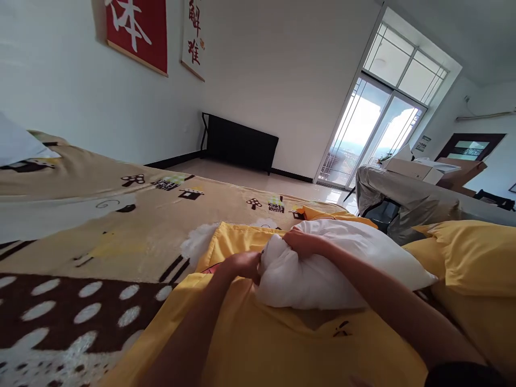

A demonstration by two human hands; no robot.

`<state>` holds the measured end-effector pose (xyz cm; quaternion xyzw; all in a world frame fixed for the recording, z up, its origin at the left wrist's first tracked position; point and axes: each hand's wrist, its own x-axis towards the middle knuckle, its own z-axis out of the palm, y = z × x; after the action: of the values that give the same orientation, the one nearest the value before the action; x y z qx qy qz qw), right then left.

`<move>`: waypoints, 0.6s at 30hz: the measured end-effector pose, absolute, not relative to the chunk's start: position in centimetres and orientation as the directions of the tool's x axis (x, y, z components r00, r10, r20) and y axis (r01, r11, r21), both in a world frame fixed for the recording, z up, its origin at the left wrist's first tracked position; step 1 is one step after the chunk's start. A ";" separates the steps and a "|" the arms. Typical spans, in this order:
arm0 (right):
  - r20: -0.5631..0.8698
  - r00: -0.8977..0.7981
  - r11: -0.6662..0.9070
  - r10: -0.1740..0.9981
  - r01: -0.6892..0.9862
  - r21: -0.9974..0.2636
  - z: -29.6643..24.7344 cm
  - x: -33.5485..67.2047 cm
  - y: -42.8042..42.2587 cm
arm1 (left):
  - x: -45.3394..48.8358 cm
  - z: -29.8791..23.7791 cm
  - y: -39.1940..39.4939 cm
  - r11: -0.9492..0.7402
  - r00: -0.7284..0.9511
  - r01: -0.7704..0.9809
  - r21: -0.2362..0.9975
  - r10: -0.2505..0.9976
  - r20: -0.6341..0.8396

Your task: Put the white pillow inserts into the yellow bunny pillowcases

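Two bare hands meet at the centre of the frame on a white pillow (342, 263), which lies just right of centre on top of a yellow pillowcase (258, 333). The left hand (242, 264) is closed, pinching the pillow's near corner where the fabric bunches into folds. The right hand (302, 241), slightly higher and to the right, is clenched over the top of the same bunched end, squeezing the stuffing smaller. Gripped like this, the corner is compressed into a narrow shape, apparently so it can fit the open mouth of the pillowcase, which spreads beneath both forearms toward the lower edge of the frame.

Under everything lies a tan blanket (121, 226) printed with cartoon mushrooms and houses, with a brown band of white spots at lower left. A second yellow pillow (471, 252) rests at the right edge. In the upper left, a red wall hanging (139, 29) with a large white character hangs on a white wall. A glass balcony door (371, 134) glows bright at upper right, and a low black bench (239, 142) stands against the far wall.
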<state>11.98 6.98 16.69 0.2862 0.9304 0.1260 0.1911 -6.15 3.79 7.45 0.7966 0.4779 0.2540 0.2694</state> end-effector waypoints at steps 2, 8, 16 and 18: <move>-0.297 -0.771 0.821 0.563 0.481 0.306 16.1 11.6 7.6 | -7.4 9.6 2.8 -0.385 0.392 0.641 0.664 0.908 0.147; -0.333 -0.761 0.830 0.556 0.523 0.193 16.1 10.8 9.3 | -5.0 14.7 -1.5 -0.330 0.272 0.674 0.661 0.943 0.193; -0.315 -0.776 0.820 0.546 0.572 0.011 15.8 11.1 10.7 | -1.5 12.2 0.6 -0.186 0.139 0.782 0.595 0.982 0.125; -0.327 -0.773 0.811 0.544 0.585 -0.034 15.7 11.1 10.9 | -2.1 11.9 1.4 -0.087 0.068 0.733 0.675 0.996 0.054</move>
<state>11.14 10.93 15.74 0.3004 0.9392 -0.0667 0.1525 -2.13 1.39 11.94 0.6874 0.6288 0.2661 0.2477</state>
